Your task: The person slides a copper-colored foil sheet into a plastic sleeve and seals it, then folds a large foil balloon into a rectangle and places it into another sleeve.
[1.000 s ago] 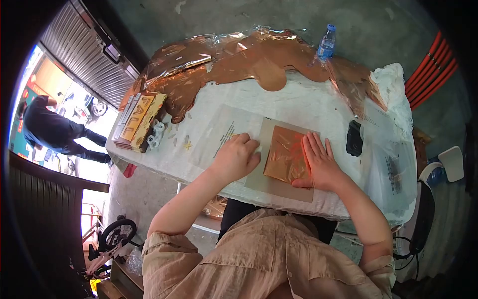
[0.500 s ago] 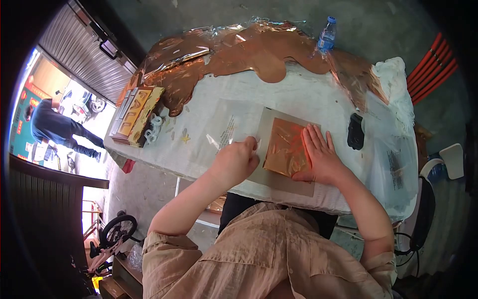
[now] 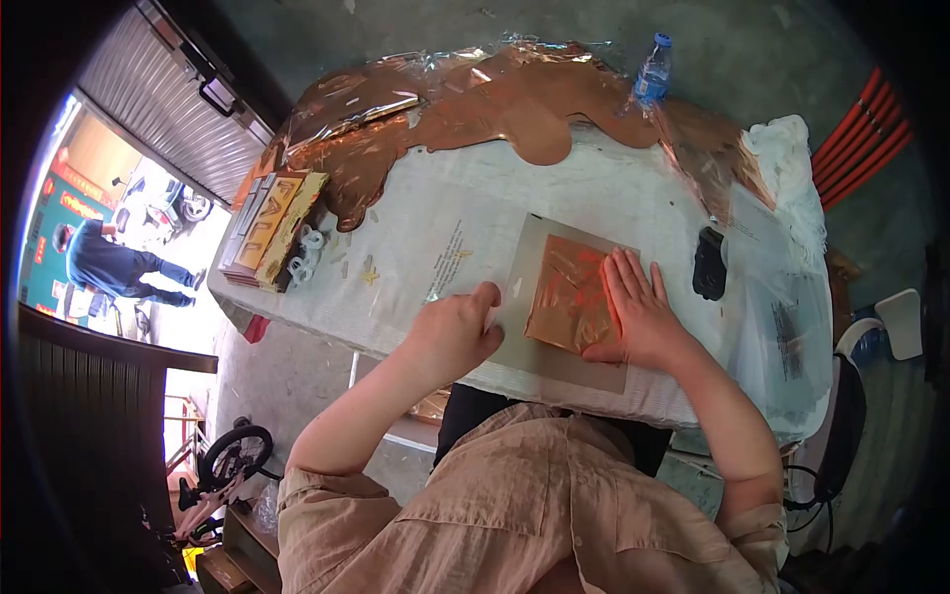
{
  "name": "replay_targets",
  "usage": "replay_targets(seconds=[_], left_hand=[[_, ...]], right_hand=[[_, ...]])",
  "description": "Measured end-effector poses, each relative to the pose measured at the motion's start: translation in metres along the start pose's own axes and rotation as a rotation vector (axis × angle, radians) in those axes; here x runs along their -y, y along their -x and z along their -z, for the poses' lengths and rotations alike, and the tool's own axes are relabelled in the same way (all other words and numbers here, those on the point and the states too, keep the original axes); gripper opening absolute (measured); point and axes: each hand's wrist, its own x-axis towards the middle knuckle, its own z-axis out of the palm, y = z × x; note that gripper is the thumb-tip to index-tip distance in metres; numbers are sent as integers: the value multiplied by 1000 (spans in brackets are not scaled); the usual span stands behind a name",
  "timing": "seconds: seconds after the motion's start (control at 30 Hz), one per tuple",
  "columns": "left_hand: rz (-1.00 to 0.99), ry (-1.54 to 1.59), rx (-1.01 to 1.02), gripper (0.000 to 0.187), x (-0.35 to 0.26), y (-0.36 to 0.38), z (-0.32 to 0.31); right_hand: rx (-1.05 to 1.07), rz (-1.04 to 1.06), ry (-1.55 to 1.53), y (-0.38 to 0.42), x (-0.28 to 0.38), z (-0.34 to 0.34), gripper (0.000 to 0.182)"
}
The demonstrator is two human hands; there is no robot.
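Note:
A square copper-coloured piece in shiny clear film [image 3: 564,297] lies on a larger flat greyish plastic sheet [image 3: 510,348] near the table's front edge. My right hand [image 3: 641,315] rests on the right side of the square, palm down with fingers stretched out. Left of the sheet, my left hand [image 3: 450,335] is closed, thumb and bent fingers drawn together just over the table; what they hold, if anything, is hidden. Beyond that hand lies a clear plastic bag [image 3: 414,259] with small print.
Copper-coloured sheeting [image 3: 475,111] covers the table's far side, with a water bottle [image 3: 653,69] by it. Stacked boxes [image 3: 272,228] stand at left. A black object [image 3: 709,265] and clear bags [image 3: 787,332] lie at right. A person [image 3: 124,262] stands outside the doorway.
My left hand has shifted slightly left, away from the copper-coloured square. My right hand stays in place on it. The person outside has changed posture.

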Motion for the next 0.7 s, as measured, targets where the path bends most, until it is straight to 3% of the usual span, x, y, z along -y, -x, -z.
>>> replay_targets(seconds=[0.17, 0.37, 0.57, 0.7], left_hand=[[-1, -5, 23, 29, -1, -2, -3], [-37, 63, -110, 27, -14, -19, -22], [36, -95, -144, 20, -20, -29, -36], [-26, -144, -293, 17, -11, -41, -42]], right_hand=[[-1, 3, 1, -1, 0, -1, 131], [7, -3, 7, -1, 0, 1, 131], [40, -15, 20, 0, 2, 4, 132], [59, -23, 30, 0, 5, 8, 130]])
